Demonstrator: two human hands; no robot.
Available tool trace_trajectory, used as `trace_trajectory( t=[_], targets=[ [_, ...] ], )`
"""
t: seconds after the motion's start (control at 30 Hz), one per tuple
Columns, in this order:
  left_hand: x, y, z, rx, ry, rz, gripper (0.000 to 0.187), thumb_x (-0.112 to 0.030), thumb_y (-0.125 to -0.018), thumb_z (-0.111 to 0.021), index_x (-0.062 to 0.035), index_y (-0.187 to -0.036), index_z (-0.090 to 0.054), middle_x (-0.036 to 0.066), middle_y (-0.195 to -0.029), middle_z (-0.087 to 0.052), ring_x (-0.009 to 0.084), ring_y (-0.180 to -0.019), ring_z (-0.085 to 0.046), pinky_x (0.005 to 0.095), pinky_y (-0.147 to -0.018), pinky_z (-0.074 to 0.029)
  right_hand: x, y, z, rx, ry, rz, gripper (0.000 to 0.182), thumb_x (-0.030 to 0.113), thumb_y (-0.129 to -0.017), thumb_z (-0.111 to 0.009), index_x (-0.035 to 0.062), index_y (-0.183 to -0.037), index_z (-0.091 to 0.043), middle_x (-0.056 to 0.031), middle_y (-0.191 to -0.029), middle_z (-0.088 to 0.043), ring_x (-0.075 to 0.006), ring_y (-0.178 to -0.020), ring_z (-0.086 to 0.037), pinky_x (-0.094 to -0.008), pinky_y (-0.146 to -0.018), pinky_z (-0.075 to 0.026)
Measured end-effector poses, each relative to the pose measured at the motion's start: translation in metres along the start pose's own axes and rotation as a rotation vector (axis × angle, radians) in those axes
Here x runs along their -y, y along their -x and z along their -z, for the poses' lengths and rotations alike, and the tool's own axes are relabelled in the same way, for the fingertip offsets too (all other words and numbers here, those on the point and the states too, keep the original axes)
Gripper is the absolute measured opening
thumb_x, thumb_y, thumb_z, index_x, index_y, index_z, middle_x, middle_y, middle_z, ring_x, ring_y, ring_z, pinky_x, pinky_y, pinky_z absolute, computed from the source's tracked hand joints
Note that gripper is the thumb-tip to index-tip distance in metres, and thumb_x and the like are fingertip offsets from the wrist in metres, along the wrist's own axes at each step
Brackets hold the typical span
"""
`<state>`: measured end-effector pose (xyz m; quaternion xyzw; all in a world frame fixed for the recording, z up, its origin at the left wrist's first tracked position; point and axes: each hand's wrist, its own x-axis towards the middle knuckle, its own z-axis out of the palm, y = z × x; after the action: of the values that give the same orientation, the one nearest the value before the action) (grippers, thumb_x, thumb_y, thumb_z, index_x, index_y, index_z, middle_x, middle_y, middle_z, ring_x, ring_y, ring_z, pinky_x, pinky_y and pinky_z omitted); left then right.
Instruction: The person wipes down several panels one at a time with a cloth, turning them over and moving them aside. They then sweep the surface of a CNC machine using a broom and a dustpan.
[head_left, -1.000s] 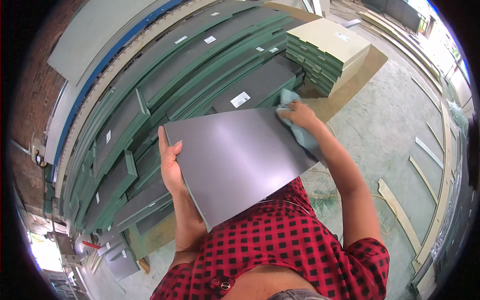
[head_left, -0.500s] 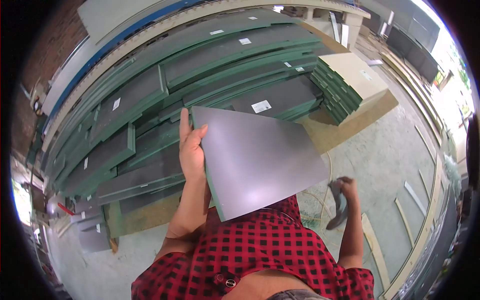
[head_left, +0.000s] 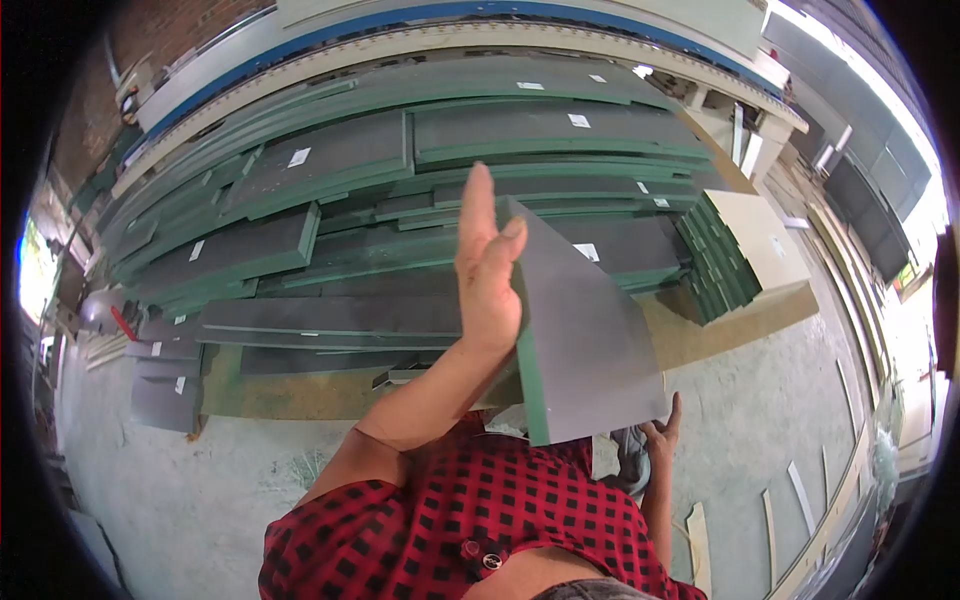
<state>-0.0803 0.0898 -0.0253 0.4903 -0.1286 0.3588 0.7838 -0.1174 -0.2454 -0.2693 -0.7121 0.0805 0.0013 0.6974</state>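
Observation:
A grey-faced board [head_left: 600,340] with a green edge is held tilted in front of my body. My left hand [head_left: 488,285] grips its left edge, the thumb at the top of that edge and the fingers reaching up beside it. Close to the board's lower right corner is my right hand [head_left: 661,440], one finger pointing up and the others closed on a grey cloth [head_left: 630,463]. Part of the cloth is hidden behind the board.
Stacks of grey boards with green edges [head_left: 260,250], some labelled, lie ahead across the floor sheet. At right stands a pile of pale-topped boards [head_left: 755,240]. Loose strips [head_left: 768,535] lie on the floor to the right. A long machine [head_left: 450,35] runs behind.
My left hand and the board have moved right, and the board's face has turned more edge-on. My right hand has brought the cloth in to the board's lower right corner. The view has shifted.

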Motion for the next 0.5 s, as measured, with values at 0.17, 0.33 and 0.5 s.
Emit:
trace_trajectory(
  t=[0.17, 0.33, 0.5],
  targets=[
    [-0.011, -0.003, -0.017, 0.069, 0.052, 0.078, 0.068, -0.023, -0.084, -0.052, -0.0001, -0.140, -0.022, 0.012, -0.144, -0.024, 0.0170, -0.134, -0.018, 0.0266, -0.103, -0.018, -0.006, -0.003, -0.007, 0.073, -0.074, 0.097, 0.083, 0.000, -0.069, -0.064, 0.0104, -0.141, -0.024, -0.0138, -0.131, -0.040, -0.0249, -0.103, -0.055, -0.0317, -0.079, -0.049],
    [0.000, -0.015, -0.012, 0.205, -0.077, -0.055, 0.068, -0.031, -0.083, -0.054, -0.0037, -0.139, -0.026, 0.014, -0.144, -0.024, 0.0223, -0.136, -0.013, 0.0339, -0.107, -0.011, -0.002, -0.004, -0.010, 0.065, -0.107, 0.149, 0.075, 0.007, -0.070, -0.067, 0.0050, -0.136, -0.031, -0.0115, -0.129, -0.042, -0.0221, -0.111, -0.049, -0.0319, -0.089, -0.043],
    [0.014, -0.020, 0.000, 0.426, -0.215, -0.200, 0.075, -0.037, -0.080, -0.057, -0.0057, -0.140, -0.024, 0.017, -0.146, -0.016, 0.0273, -0.137, -0.007, 0.0387, -0.109, -0.002, -0.014, -0.008, -0.007, 0.049, -0.116, 0.175, 0.074, 0.012, -0.071, -0.070, 0.0039, -0.134, -0.034, -0.0108, -0.128, -0.043, -0.0215, -0.109, -0.050, -0.0322, -0.090, -0.043]
  ],
)
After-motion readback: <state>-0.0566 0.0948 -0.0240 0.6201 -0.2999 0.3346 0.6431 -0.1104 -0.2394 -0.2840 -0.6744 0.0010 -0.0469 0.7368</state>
